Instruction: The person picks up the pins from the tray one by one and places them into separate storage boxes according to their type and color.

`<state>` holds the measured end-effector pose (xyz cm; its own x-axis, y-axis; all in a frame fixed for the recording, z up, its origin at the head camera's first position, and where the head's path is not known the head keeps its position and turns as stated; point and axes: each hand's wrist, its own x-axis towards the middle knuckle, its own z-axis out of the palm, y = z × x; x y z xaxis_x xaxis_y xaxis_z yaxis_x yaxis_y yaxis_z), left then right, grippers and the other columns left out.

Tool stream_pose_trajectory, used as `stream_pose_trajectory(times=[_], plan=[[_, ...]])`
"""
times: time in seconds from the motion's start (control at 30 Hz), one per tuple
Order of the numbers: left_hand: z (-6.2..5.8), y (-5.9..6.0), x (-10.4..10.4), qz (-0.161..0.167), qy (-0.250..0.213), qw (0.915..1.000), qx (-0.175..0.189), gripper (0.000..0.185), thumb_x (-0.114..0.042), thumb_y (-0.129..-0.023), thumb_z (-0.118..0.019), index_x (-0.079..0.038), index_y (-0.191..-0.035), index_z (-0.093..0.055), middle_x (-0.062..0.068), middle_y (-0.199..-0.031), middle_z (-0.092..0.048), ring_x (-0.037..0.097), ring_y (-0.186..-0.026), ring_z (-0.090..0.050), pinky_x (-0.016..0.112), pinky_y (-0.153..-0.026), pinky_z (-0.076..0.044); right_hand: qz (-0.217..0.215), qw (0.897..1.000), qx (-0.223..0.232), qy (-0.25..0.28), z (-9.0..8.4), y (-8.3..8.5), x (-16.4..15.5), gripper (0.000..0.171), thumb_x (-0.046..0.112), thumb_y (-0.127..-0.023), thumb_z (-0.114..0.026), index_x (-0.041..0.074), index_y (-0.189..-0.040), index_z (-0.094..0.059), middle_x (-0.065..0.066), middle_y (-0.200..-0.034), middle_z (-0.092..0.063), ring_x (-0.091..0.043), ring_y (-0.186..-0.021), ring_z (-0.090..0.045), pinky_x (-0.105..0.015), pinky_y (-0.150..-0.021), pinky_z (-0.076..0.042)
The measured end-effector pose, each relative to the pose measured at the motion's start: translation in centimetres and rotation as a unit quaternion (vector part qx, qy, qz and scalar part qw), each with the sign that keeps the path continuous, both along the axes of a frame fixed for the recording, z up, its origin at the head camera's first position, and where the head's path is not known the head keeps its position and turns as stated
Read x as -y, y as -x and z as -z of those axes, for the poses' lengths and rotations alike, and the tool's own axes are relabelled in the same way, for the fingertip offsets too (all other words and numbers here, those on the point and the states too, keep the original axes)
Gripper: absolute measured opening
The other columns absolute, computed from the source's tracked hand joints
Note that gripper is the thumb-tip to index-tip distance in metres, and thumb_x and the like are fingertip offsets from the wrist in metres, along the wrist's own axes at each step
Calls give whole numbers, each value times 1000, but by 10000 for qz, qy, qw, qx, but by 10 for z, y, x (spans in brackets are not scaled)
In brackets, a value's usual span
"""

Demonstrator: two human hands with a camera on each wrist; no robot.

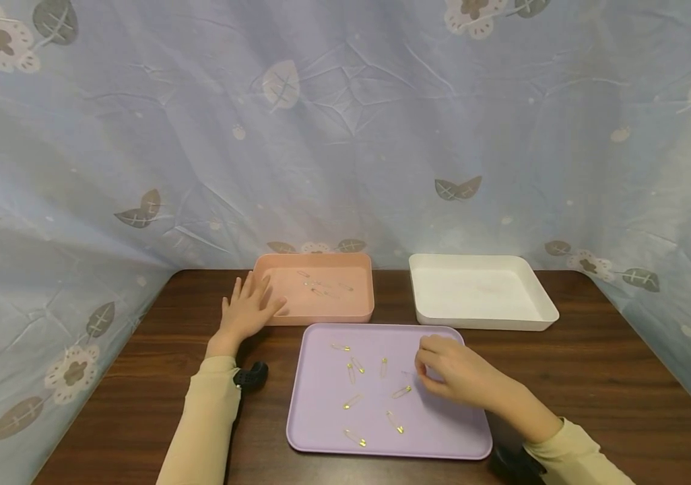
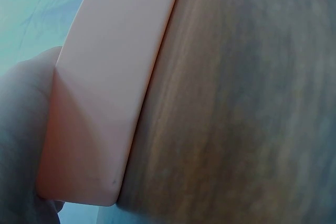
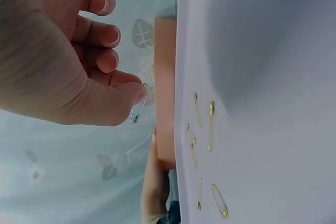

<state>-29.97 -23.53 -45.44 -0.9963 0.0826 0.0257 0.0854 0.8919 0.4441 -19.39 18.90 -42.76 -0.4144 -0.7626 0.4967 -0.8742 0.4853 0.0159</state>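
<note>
My right hand [image 1: 451, 370] pinches a silver safety pin [image 3: 139, 104] between thumb and forefinger, above the right part of the lilac tray [image 1: 442, 431]. Several gold safety pins [image 1: 402, 391] lie scattered on that tray, most of them left of the hand. At the back left, my left hand [image 1: 245, 313] rests at the left edge of the peach tray [image 1: 315, 316], fingers spread over its rim. In the left wrist view the hand sits along the top of the peach wall [image 2: 100, 87]. Several silver safety pins [image 1: 324, 291] lie inside the peach tray.
A white tray [image 1: 485, 323] stands at the back right, beyond the lilac tray. The dark wooden table [image 1: 612, 377] carries all three trays. A pale blue patterned curtain [image 1: 345, 135] hangs right behind the table. Each wrist wears a black band.
</note>
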Motion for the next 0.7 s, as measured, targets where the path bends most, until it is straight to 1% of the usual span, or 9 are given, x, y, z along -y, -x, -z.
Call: stream_pose_trajectory(times=[0.23, 0.4, 0.53, 0.7], plan=[[0, 0, 1, -18, -22, 10000, -21, 83, -67, -92, -43, -24, -157, -15, 16, -165, 1, 44, -150, 6, 76, -109, -4, 28, 9999, -96, -34, -7, 9, 8, 23, 10, -69, -76, 19, -72, -55, 9, -74, -45, -5, -68, -42, -22, -61, -40], [0, 0, 1, -12, 2, 10000, -21, 83, -68, -92, -43, -26, -157, -13, 17, -165, 0, 44, -150, 6, 77, -109, -3, 146, 9998, 15, -143, -12, 17, 14, 22, 11, -71, -76, 19, -73, -57, 8, -76, -48, -4, -68, -42, -20, -60, -39], [1, 1, 0, -31, 33, 10000, -7, 84, -69, -91, -42, -27, -157, -12, 16, -165, 0, 44, -150, 5, 76, -109, -4, 124, 9998, 100, -94, -14, 24, 18, 19, 9, -73, -76, 18, -75, -59, 6, -76, -48, -4, -67, -41, -19, -61, -39], [1, 0, 0, -46, 46, 10000, -41, 84, -68, -92, -43, -25, -157, -14, 17, -165, -1, 45, -150, 3, 76, -109, -5, 40, 10000, -66, 18, -18, 33, 22, 18, 10, -73, -75, 18, -76, -59, 7, -76, -46, -5, -69, -41, -22, -63, -40]])
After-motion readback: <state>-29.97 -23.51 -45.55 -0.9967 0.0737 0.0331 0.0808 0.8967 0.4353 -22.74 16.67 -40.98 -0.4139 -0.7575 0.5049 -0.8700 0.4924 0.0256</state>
